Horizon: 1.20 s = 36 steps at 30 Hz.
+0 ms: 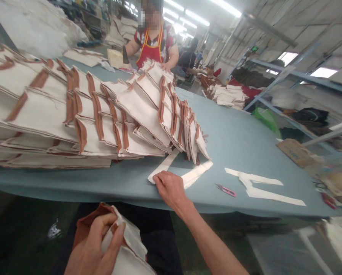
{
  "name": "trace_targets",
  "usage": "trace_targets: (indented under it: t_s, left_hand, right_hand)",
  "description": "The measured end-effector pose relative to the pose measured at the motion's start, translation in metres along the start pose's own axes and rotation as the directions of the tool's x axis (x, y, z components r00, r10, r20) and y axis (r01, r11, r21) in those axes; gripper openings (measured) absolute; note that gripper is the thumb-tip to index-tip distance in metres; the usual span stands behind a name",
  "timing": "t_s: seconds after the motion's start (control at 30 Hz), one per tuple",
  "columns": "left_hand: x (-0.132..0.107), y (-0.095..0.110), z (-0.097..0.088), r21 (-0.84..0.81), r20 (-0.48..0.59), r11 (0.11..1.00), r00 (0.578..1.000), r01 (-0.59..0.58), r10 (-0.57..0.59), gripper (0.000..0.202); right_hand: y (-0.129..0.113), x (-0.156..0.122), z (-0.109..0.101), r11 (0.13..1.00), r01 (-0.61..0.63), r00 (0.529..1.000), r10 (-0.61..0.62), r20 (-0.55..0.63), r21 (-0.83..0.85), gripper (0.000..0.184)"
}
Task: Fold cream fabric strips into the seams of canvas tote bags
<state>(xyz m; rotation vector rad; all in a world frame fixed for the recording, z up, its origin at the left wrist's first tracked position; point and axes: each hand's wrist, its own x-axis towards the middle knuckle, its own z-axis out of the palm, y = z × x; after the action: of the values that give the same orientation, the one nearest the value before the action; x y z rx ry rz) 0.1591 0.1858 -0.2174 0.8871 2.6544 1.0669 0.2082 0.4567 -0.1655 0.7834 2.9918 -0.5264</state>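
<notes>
My left hand (94, 244) is low in front of me, fingers curled round a cream fabric piece with brown trim (125, 238) held over my lap. My right hand (169, 188) reaches onto the grey-blue table (236, 137), fingers closed on the end of a white fabric strip (162, 167) that lies under the pile's edge. A second white strip (196, 173) lies just right of that hand. A long fanned stack of cream pieces with brown bands (102, 114) fills the table's left side.
Small pink thread snips (226, 190) and more white strips (262, 187) lie to the right. A cardboard piece (295, 151) sits at the far right edge. A person in a red apron (155, 42) works at the far end. Metal shelving (302, 80) stands right.
</notes>
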Motion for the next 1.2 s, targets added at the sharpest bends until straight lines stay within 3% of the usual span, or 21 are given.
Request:
trace_targets:
  t_s: [0.2,0.33,0.47,0.63,0.77,0.9,1.07,1.2]
  left_hand:
    - [0.044,0.04,0.008,-0.006,0.123,0.981,0.973,-0.196,0.195,0.04]
    - [0.075,0.071,0.022,0.089,0.296,0.98,0.944,-0.178,0.145,0.049]
    - [0.101,0.089,0.036,0.112,0.358,0.977,0.924,-0.182,0.131,0.055]
    - [0.112,0.096,0.039,0.113,0.323,0.987,0.944,-0.115,0.073,0.052]
    - [0.114,0.096,0.032,-0.018,0.278,0.999,0.96,-0.039,0.043,0.054]
    - [0.123,0.098,0.032,-0.015,0.397,1.0,0.918,-0.005,0.01,0.057]
    - [0.125,0.095,0.041,0.182,0.486,0.978,0.874,-0.104,0.003,0.055]
    - [0.124,0.091,0.047,0.28,0.551,0.913,0.829,-0.297,0.1,0.058]
  right_hand:
    - [0.018,0.007,-0.004,0.967,-0.058,0.998,0.047,0.051,0.248,0.042]
    - [0.026,0.009,-0.001,0.909,-0.073,0.997,0.052,0.062,0.411,0.037]
    - [0.037,0.012,-0.006,0.844,-0.082,0.996,0.084,0.022,0.53,0.035]
    - [0.052,0.012,-0.013,0.758,-0.076,0.996,0.087,0.014,0.648,0.032]
    - [0.047,0.008,-0.016,0.691,-0.068,0.998,0.042,0.054,0.719,0.028]
    - [0.038,0.005,-0.02,0.682,-0.052,0.997,-0.001,0.072,0.73,0.022]
    - [0.052,-0.001,-0.027,0.685,-0.062,0.995,0.101,-0.009,0.726,0.027]
    - [0.066,-0.003,-0.031,0.596,-0.095,0.98,0.195,-0.03,0.797,0.031]
